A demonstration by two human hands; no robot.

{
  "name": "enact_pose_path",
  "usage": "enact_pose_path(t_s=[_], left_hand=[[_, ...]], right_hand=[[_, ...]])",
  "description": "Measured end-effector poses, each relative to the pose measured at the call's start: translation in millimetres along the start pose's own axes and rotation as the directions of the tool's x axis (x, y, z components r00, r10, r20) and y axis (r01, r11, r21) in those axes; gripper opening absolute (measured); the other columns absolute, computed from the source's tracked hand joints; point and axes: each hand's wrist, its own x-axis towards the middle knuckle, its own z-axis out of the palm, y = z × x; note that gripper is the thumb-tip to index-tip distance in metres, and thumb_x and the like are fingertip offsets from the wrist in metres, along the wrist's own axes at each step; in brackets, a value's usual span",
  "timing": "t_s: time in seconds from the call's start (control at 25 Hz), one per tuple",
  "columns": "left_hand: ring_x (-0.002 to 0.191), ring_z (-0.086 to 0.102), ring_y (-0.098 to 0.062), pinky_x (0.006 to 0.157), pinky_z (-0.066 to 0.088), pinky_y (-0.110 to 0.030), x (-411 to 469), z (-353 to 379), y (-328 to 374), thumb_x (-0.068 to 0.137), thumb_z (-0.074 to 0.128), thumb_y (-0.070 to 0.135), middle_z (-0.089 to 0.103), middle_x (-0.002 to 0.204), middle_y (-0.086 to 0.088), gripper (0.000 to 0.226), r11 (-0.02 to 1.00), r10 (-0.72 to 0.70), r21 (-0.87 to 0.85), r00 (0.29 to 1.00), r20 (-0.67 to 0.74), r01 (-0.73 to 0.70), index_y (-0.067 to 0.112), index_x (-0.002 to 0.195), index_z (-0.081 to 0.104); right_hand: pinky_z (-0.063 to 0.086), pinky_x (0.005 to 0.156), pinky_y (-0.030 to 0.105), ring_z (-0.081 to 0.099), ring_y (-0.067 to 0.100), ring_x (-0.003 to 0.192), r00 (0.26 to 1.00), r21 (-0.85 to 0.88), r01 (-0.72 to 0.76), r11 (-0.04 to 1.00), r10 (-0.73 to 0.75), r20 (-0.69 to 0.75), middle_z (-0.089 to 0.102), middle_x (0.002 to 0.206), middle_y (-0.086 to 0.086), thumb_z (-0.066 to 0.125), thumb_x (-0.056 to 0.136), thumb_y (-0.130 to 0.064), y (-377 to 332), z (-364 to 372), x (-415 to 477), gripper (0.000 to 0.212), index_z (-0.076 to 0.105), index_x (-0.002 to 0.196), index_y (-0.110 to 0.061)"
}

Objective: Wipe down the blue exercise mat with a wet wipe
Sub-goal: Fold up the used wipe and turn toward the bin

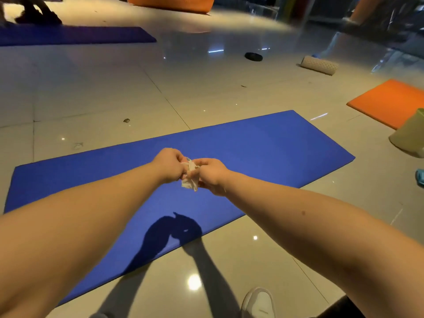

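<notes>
The blue exercise mat (263, 145) lies flat on the shiny tiled floor, running from lower left to right. Above its middle, both arms reach forward. My left hand (168, 165) and my right hand (212, 175) meet and both pinch a small crumpled white wet wipe (190, 177) held between them in the air. The wipe hangs a little below the fingers. The hands cast a shadow on the mat's near edge.
An orange mat (387, 102) lies at the right with a pale green bin (410, 136) beside it. A rolled grey mat (319, 64) and a dark disc (253, 56) lie farther back. Another blue mat (75, 35) is at far left. My white shoe (258, 302) stands near the bottom.
</notes>
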Motion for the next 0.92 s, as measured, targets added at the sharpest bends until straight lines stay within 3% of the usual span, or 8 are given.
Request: enact_pose_path(t_s=[0.08,0.2,0.32,0.4,0.48,0.68,0.8,0.92], left_hand=[[0.075,0.064,-0.026,0.082,0.060,-0.048,28.2,21.4,-5.6,0.090,0.066,0.005,0.073,0.084,-0.018,0.003,1.000,0.003,0.008,0.998,0.057,-0.003,0.005,0.087,0.065],[0.072,0.062,-0.024,0.079,0.057,-0.043,69.1,52.5,-23.3,0.094,0.065,0.012,0.072,0.079,-0.015,0.013,0.998,-0.046,0.043,0.985,0.166,0.040,0.008,0.082,0.064],[0.073,0.062,-0.027,0.079,0.056,-0.042,94.1,74.6,-36.3,0.097,0.063,0.017,0.072,0.085,-0.020,0.026,0.991,-0.121,0.096,0.955,0.271,0.098,0.006,0.074,0.062],[0.073,0.062,-0.028,0.079,0.057,-0.044,92.1,74.6,-24.5,0.096,0.065,0.019,0.072,0.084,-0.020,0.026,0.981,-0.182,0.121,0.936,0.302,0.152,0.010,0.072,0.059],[0.071,0.059,-0.026,0.074,0.055,-0.040,79.1,60.5,2.8,0.092,0.068,0.018,0.071,0.081,-0.015,0.021,0.970,-0.227,0.159,0.915,0.333,0.183,0.013,0.075,0.056],[0.064,0.055,-0.020,0.058,0.045,-0.030,23.0,-15.5,117.0,0.087,0.067,0.008,0.070,0.076,-0.008,0.016,0.953,-0.302,0.161,0.865,0.401,0.258,0.016,0.076,0.057],[0.058,0.057,-0.018,0.059,0.045,-0.029,-25.6,-70.2,217.2,0.087,0.069,0.010,0.069,0.063,-0.004,0.013,0.941,-0.333,0.086,0.851,0.405,0.327,0.013,0.079,0.059],[0.063,0.065,-0.029,0.067,0.055,-0.042,-68.4,-114.3,318.3,0.087,0.072,0.014,0.068,0.062,-0.006,0.015,0.949,-0.287,-0.003,0.868,0.404,0.316,0.012,0.081,0.059]], right_hand=[[0.061,0.084,0.045,0.073,0.029,0.085,0.997,-0.077,-0.017,0.997,0.011,-0.077,0.073,0.098,0.020,0.069,0.086,0.000,19.7,-17.6,25.8,0.011,0.071,0.097,0.000],[0.055,0.054,0.023,0.065,0.008,0.054,0.985,-0.193,-0.063,0.979,0.030,-0.170,0.068,0.074,0.010,0.069,0.091,-0.005,48.8,-40.8,61.8,0.016,0.068,0.093,0.010],[0.048,0.046,0.017,0.060,-0.001,0.047,0.979,-0.262,-0.131,0.956,0.082,-0.188,0.062,0.066,0.007,0.068,0.092,-0.003,58.7,-53.4,83.6,0.016,0.066,0.087,0.012],[0.051,0.049,0.022,0.064,-0.005,0.060,0.972,-0.227,-0.200,0.953,0.164,-0.167,0.064,0.068,0.011,0.067,0.090,0.003,47.3,-56.2,77.1,0.012,0.062,0.079,0.003],[0.054,0.056,0.026,0.067,0.008,0.072,0.952,-0.185,-0.282,0.942,0.250,-0.177,0.065,0.072,0.013,0.069,0.087,0.005,28.8,-57.8,61.2,0.018,0.060,0.072,0.000],[0.061,0.080,0.044,0.060,0.020,0.060,0.812,0.170,-0.495,0.852,0.524,-0.258,0.071,0.079,0.019,0.055,0.078,0.007,-80.4,-79.3,-23.4,0.019,0.071,0.089,0.008],[0.059,0.088,0.046,0.067,0.022,0.069,0.805,0.310,-0.468,0.828,0.544,-0.238,0.074,0.083,0.015,0.069,0.077,0.000,-173.9,-106.3,-107.2,0.011,0.072,0.086,0.007],[0.059,0.089,0.041,0.072,0.028,0.085,0.792,0.406,-0.375,0.834,0.516,-0.328,0.075,0.085,0.015,0.074,0.078,0.004,-263.6,-140.9,-192.5,0.008,0.072,0.082,-0.003]])
